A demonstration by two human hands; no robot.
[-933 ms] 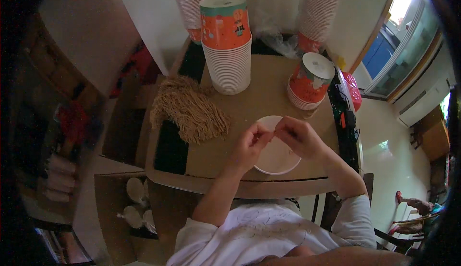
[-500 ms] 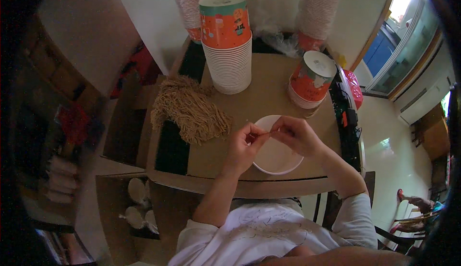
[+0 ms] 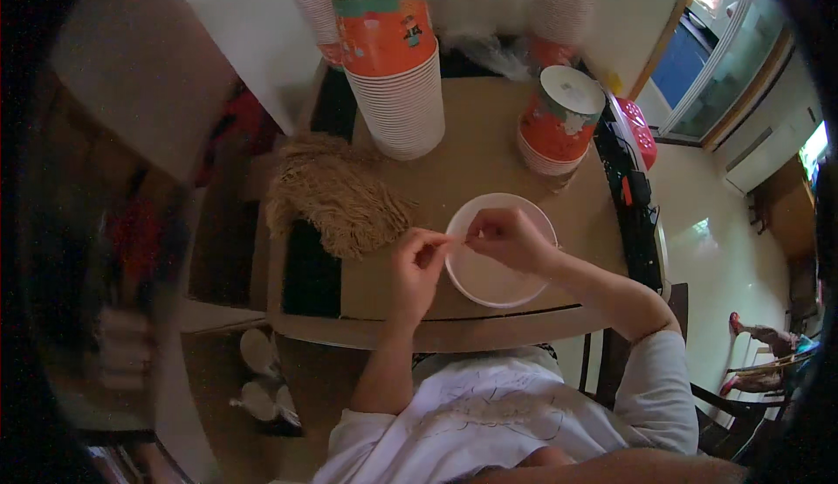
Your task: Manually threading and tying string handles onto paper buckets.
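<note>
My left hand (image 3: 421, 264) is closed in a pinch, just beside the left rim of a round white paper tub (image 3: 496, 285). Thumb and fingers of my right hand (image 3: 513, 238) are pinched together over the same tub. The fingertips nearly meet; what they hold, if anything, is too small to make out. The tub stands upright near the table's front edge, its open mouth facing up. Left of my hands lies a bundle of brown cords (image 3: 336, 196).
A tall stack of upside-down orange and green paper tubs (image 3: 397, 104) stands behind the cords. A shorter stack (image 3: 559, 126) is at the back right. Black cables and a box (image 3: 635, 189) line the table's right edge. Below left, an open carton (image 3: 218, 379) holds pale round items.
My hands have drawn slightly apart at the fingertips, the left one moving left. The view has shifted a little. The tub and cords look unmoved on the table.
</note>
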